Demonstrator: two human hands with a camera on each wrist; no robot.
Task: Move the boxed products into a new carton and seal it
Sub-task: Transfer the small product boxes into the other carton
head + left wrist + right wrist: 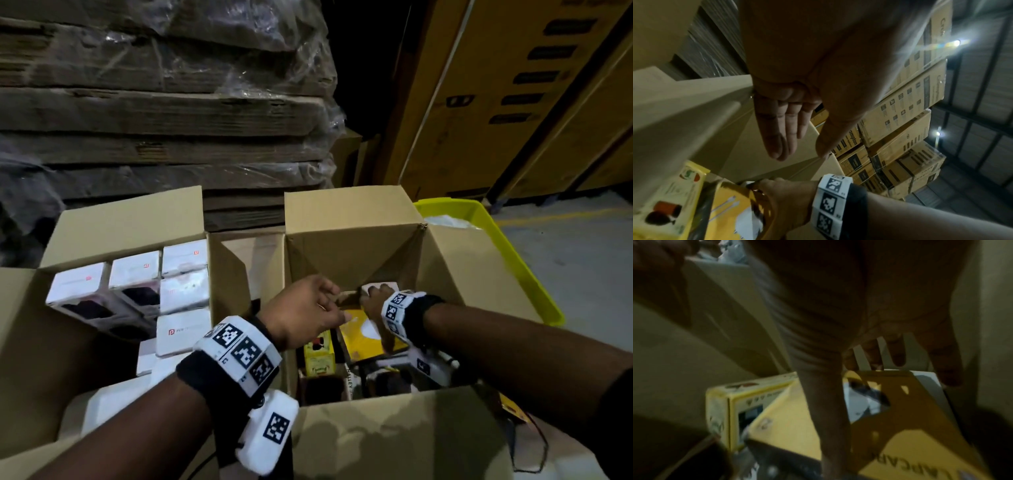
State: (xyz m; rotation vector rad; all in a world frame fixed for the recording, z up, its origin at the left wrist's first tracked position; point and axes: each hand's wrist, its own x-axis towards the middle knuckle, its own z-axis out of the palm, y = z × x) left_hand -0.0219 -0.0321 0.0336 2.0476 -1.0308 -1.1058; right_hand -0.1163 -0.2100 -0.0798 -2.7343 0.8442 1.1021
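Head view: right hand (pixel 374 298) grasps the yellow box (pixel 366 337), left hand (pixel 310 313) relaxed, empty; lifting straight avoids snagging neighbours.

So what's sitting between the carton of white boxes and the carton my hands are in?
In the head view, only upright cardboard flaps stand between the left carton and the right carton; no product lies in that gap.

Two open cartons (pixel 462 267) and a yellow-green bin (pixel 493 219) stand on concrete floor (pixel 582 260).
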